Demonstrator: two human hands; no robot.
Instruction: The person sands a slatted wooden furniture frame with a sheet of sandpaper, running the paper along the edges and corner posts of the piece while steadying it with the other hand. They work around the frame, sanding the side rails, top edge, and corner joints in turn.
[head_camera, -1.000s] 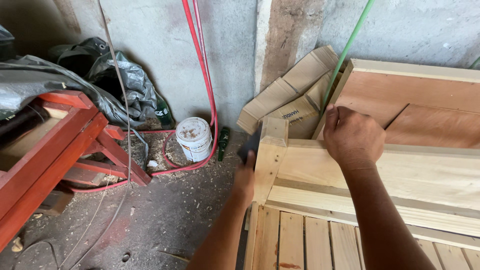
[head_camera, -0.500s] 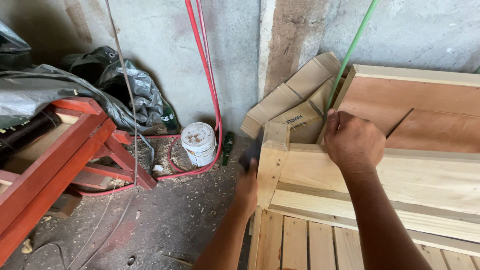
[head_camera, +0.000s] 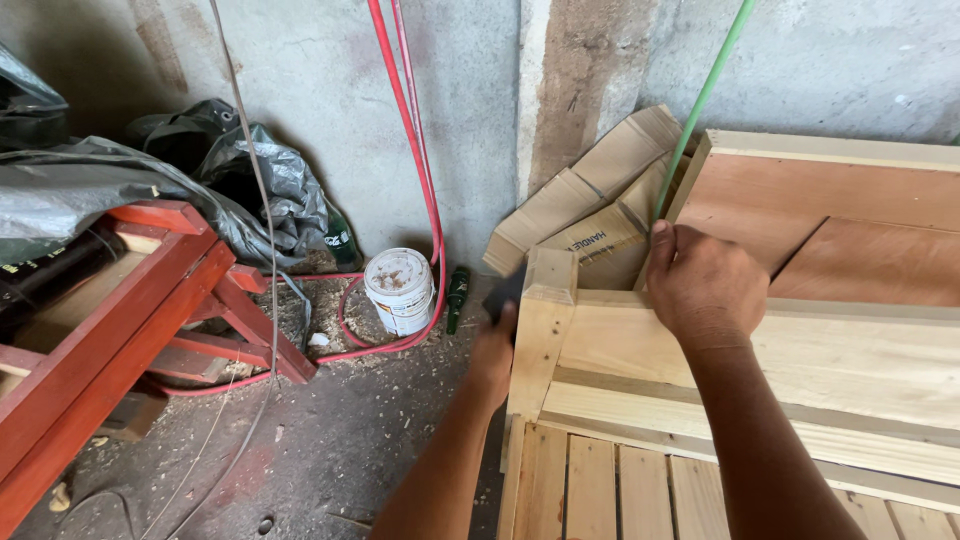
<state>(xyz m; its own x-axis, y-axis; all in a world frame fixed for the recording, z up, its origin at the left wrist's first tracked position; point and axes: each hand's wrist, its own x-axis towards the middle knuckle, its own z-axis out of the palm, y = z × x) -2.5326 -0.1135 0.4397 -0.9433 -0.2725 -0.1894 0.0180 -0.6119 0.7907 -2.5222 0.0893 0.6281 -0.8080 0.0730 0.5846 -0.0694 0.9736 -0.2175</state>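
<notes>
- Rough grey plaster wall (head_camera: 300, 90) and a dusty floor (head_camera: 330, 440) strewn with sawdust are seen from the head view; red cables (head_camera: 405, 120) and a green rod (head_camera: 705, 95) run down the wall into the corner.
- Against that corner a pale wooden frame (head_camera: 760, 370) of planed boards is stood, its corner post (head_camera: 540, 320) nearest the wall, so that both sides of the joint can be reached from above.
- On the top rail, just beside the post, the right hand (head_camera: 705, 285) is laid with its fingers curled down over the edge, apparently to steady the frame; nothing loose is seen in it.
- Outside the post the left hand (head_camera: 492, 345) is pressed, closed round a dark object (head_camera: 505, 290) held against the wood. What the object is cannot be told, as it is largely hidden by the post.
- Behind the frame, cardboard pieces (head_camera: 590, 200) are leaned on the wall, out of the way.
- Further left, a white paint tub (head_camera: 400, 290), a green bottle (head_camera: 457, 295), a red-painted stand (head_camera: 130, 300) and grey plastic sheeting (head_camera: 150, 180) are kept well apart from the frame.
</notes>
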